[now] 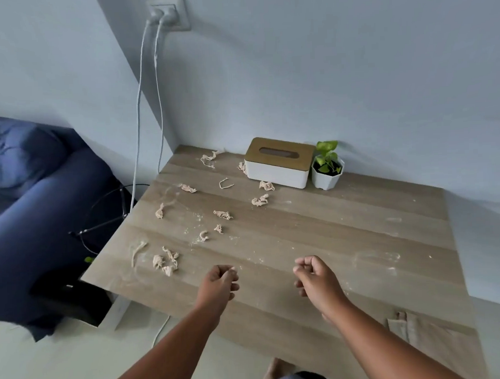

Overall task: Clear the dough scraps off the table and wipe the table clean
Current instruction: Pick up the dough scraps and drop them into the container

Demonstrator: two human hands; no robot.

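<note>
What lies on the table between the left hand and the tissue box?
In the head view, dough scraps and flour dust lie scattered on the table between the left hand and the tissue box.

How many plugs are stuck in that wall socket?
2. Both sit side by side in the wall socket above the table's far left corner: one plug on the left, the other plug right beside it, cables hanging down.
</note>
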